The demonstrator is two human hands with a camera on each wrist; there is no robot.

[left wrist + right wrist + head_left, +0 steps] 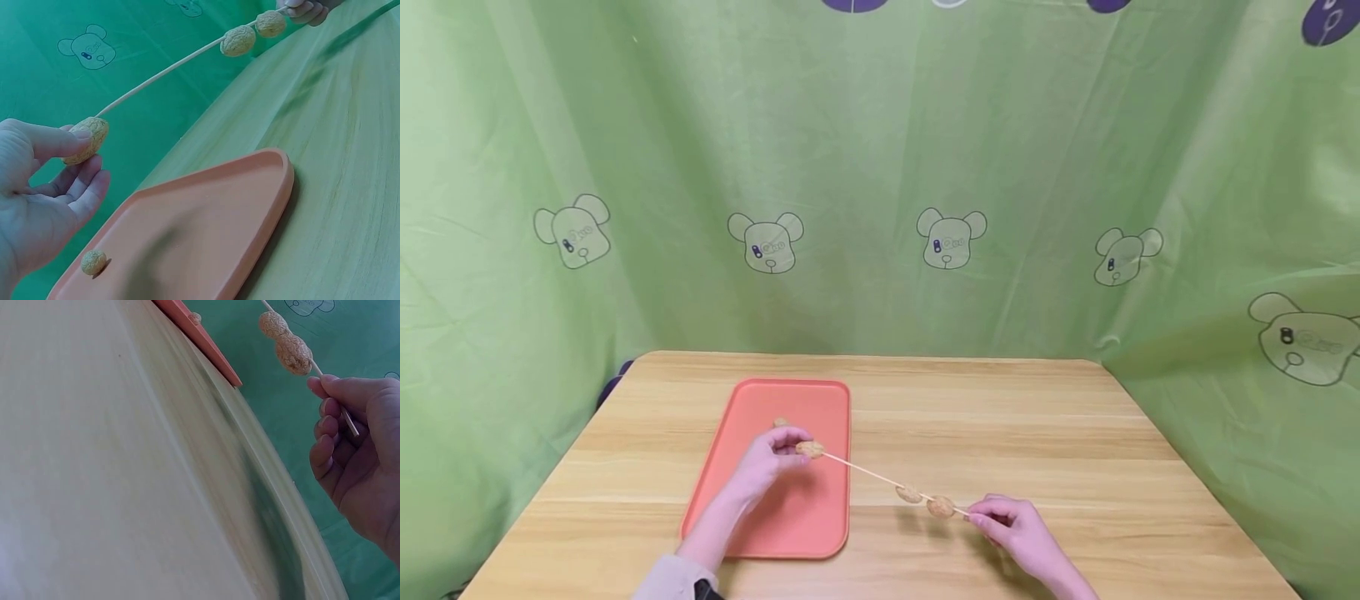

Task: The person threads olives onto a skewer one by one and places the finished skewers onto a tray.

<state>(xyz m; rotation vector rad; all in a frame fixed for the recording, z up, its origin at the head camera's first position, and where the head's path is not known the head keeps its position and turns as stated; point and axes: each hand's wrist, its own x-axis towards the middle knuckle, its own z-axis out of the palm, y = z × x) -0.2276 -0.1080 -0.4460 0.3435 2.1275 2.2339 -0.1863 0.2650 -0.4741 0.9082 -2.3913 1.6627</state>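
A thin wooden skewer (859, 470) slants in the air between my two hands. Two wrinkled tan balls (238, 40) are threaded on it near the right end, close to each other. My right hand (1017, 532) pinches the skewer just behind them between thumb and forefinger, and its end sticks out past the fingers in the right wrist view. Over the tray, my left hand (769, 460) holds a third wrinkled oval ball (91, 139) between thumb and fingers, at the skewer's other tip. How far the tip goes into this ball I cannot tell.
A salmon-pink tray (820, 533) with a raised rim lies on the left part of the wooden table (1000, 417). One more tan ball (94, 262) rests on it. Green curtains (865, 125) with bear-head prints hang behind and at both sides.
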